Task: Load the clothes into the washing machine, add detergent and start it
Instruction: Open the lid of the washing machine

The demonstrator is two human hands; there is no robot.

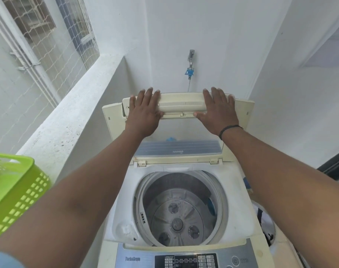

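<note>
Your left hand (143,113) and right hand (218,111) press flat, unclenched, on the folded plastic lid (181,105) at twelve o'clock above the round steel drum (180,213).

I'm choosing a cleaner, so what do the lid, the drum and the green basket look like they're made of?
Lid: cream plastic, matte and somewhat yellowed, with a clear tinted panel, probably plastic or glass. Drum: grey metal walls with a dull sheen, likely stainless steel; its base looks like moulded grey plastic. Basket: glossy lime-green plastic with moulded square holes.
</note>
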